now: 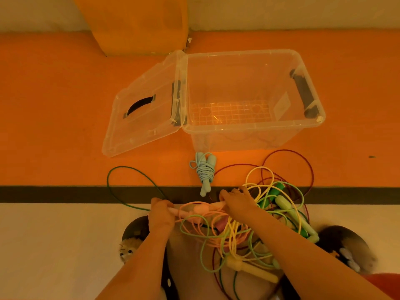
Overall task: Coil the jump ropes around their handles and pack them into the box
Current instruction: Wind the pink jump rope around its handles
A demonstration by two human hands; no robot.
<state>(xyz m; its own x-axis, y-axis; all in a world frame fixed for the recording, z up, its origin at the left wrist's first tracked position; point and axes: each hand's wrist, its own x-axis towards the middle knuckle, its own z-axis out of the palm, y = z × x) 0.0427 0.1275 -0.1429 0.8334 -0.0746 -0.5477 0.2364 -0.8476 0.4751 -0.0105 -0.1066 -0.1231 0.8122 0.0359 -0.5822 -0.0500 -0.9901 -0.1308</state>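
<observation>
Pink handles (pixel 201 210) paired side by side, long axis left to right, close in front of the body. Left hand (pixel 161 215) curled round their left end; right hand (pixel 236 204) closed over the right end, perhaps also pinching the pink cord (pixel 213 240), though the fingers hide this. Clear box (pixel 249 127) straight ahead and well beyond the grip, lid (pixel 147 126) swung open to its left; right hand the nearer to the opening. Blue rope (pixel 204 169), wound tight on its handles, between hands and box, not yet packed. Thin, smooth, springy cords in tangled loops at right, among them green handles (pixel 275 191), a yellow handle (pixel 251 267) and a dark red cord (pixel 287 161). Handles rounded, tapered, matt.
</observation>
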